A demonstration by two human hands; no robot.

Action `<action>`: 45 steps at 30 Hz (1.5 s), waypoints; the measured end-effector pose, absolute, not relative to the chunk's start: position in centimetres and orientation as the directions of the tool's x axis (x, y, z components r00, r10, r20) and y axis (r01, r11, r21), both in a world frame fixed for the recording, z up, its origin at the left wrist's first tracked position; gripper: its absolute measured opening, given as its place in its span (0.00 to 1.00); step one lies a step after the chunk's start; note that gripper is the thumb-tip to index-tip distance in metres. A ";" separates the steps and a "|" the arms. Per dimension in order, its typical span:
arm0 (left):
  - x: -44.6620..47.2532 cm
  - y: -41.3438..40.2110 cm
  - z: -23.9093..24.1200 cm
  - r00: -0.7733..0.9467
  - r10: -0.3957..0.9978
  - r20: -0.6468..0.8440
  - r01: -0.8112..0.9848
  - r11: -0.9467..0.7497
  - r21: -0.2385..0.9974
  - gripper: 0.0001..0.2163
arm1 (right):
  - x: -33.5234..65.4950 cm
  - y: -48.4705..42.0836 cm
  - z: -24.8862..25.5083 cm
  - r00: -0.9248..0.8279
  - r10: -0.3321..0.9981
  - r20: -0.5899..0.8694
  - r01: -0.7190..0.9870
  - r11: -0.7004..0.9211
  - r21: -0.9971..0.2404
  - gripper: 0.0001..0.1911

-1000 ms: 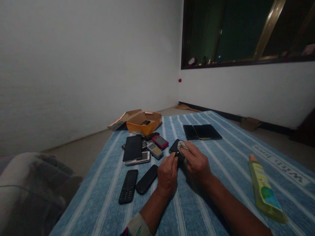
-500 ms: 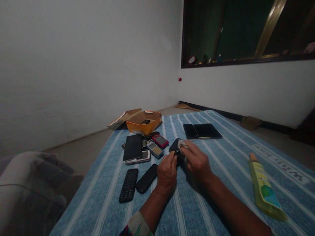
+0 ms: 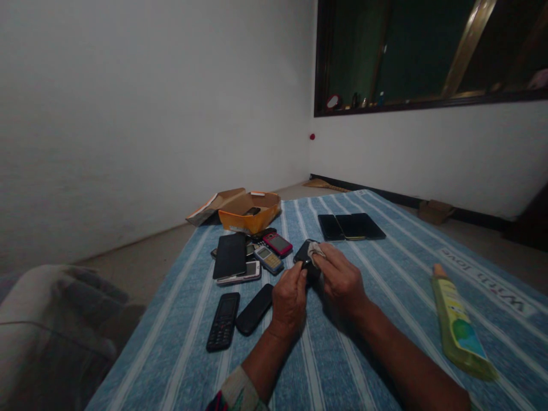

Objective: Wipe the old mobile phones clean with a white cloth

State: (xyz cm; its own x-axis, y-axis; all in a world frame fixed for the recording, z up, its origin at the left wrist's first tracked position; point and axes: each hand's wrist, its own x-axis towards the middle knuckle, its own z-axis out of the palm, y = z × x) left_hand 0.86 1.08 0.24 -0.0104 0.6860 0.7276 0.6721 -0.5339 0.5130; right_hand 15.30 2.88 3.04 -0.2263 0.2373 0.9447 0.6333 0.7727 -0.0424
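My left hand (image 3: 289, 298) is closed, thumb and fingers pinching a small black glossy piece (image 3: 314, 274) whose kind I cannot make out. My right hand (image 3: 343, 281) grips a crumpled whitish cloth (image 3: 315, 251) and presses it against that piece. Just beyond the fingers lies a dark phone (image 3: 301, 252), partly covered by the cloth. To the left of my left hand, a black phone-shaped piece (image 3: 254, 310) rests on the striped cloth, beside a black keypad phone (image 3: 223, 321).
A pile holds a black flat case (image 3: 230, 256), a blue-grey phone (image 3: 268, 259), a pink phone (image 3: 277, 243) and a white phone (image 3: 252, 272). Behind it stands an open orange box (image 3: 246, 220). Dark flat devices (image 3: 363, 226) lie at the back right; a yellow-green bottle (image 3: 460, 325) lies right.
Both hands stay in nearly the same place, with the cloth shifted slightly against the black piece. The whole view has moved a little. Other things are unchanged.
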 end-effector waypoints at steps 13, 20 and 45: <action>0.9 1.1 0.2 -0.007 0.696 0.718 0.648 -0.544 0.534 0.15 | 15.8 3.6 2.8 -0.077 0.382 0.921 0.546 0.789 -0.282 0.19; 0.7 1.1 -0.1 -0.017 0.716 0.698 0.653 -0.520 0.550 0.17 | 15.6 4.0 3.0 0.183 0.756 0.628 0.195 0.598 -0.777 0.17; 2.1 0.0 1.8 -0.187 0.905 0.382 0.235 -0.337 0.912 0.12 | 15.5 3.5 4.8 0.215 0.976 0.036 -0.439 0.129 -0.889 0.18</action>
State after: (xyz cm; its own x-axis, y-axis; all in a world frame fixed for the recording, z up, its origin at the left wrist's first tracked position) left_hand 2.11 0.02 1.80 -0.1867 0.9050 0.3823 0.2351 -0.3367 0.9118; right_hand 15.53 3.51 4.83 0.2152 0.9759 0.0357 -0.4388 0.1293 -0.8893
